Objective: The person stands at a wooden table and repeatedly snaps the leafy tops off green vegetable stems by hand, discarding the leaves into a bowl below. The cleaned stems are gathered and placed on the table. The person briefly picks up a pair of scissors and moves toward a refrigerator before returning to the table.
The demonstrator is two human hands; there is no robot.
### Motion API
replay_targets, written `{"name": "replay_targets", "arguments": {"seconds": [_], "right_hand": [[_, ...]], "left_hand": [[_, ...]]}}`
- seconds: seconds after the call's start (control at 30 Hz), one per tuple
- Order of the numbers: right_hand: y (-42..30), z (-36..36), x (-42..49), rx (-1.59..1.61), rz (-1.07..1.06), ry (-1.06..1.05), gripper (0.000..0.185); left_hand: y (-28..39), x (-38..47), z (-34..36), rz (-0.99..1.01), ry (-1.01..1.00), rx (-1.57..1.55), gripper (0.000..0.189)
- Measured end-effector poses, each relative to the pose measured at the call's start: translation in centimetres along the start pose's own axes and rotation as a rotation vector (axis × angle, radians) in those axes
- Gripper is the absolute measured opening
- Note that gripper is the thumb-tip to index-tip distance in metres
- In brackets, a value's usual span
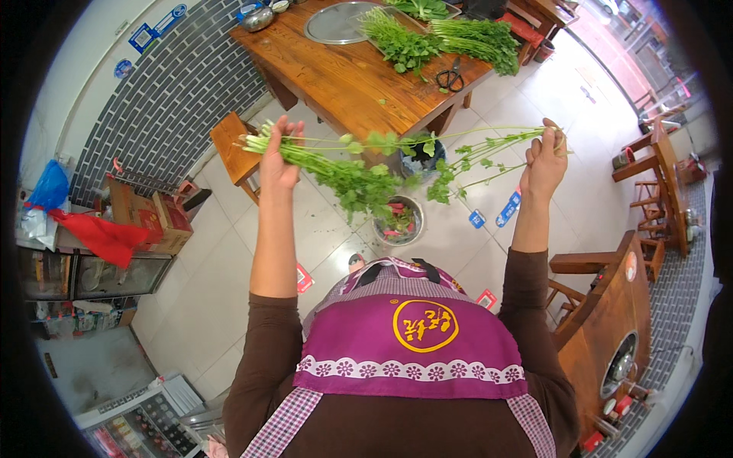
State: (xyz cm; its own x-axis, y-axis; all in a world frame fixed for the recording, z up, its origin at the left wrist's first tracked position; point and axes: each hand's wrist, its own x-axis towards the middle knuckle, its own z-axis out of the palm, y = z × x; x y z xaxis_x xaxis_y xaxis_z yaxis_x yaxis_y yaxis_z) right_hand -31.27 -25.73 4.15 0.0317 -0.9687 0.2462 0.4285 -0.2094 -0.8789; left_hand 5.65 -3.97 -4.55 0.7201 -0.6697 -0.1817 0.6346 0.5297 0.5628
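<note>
My left hand [282,154] is closed around the pale stem ends of a bunch of leafy green herbs [349,180] that looks like coriander. Its leaves droop toward the middle of the view. Out to the right, my right hand [545,157] pinches the ends of a few thin sprigs [487,154], their leaves pointing inward. One long stem spans most of the gap between the hands. Below the herbs, a round bin [422,230] on the floor contains green scraps and red pieces. A second bin [428,163], dark inside, stands behind it, partly hidden by leaves.
Ahead is a wooden table [320,68] with a round metal tray [338,23], herb bunches [401,43] and black-handled scissors [451,79] near its edge. A wooden stool [232,149] stands left. Cardboard boxes [172,223] are farther left; another wooden table [601,332] is at right.
</note>
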Motion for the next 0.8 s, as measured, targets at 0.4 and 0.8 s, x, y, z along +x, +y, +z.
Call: {"name": "replay_targets", "arguments": {"seconds": [0.4,0.8], "right_hand": [[-1.9,-3.8,2.5,-0.075,-0.028,0.034,0.011],[2.1,5.9,-6.3,-0.254,0.340,-0.557,0.006]], "left_hand": [[7.8,-2.3,-3.3,0.326,0.324,0.320,0.029],[-5.3,-8.9,11.7,0.162,-0.433,1.019,0.016]]}}
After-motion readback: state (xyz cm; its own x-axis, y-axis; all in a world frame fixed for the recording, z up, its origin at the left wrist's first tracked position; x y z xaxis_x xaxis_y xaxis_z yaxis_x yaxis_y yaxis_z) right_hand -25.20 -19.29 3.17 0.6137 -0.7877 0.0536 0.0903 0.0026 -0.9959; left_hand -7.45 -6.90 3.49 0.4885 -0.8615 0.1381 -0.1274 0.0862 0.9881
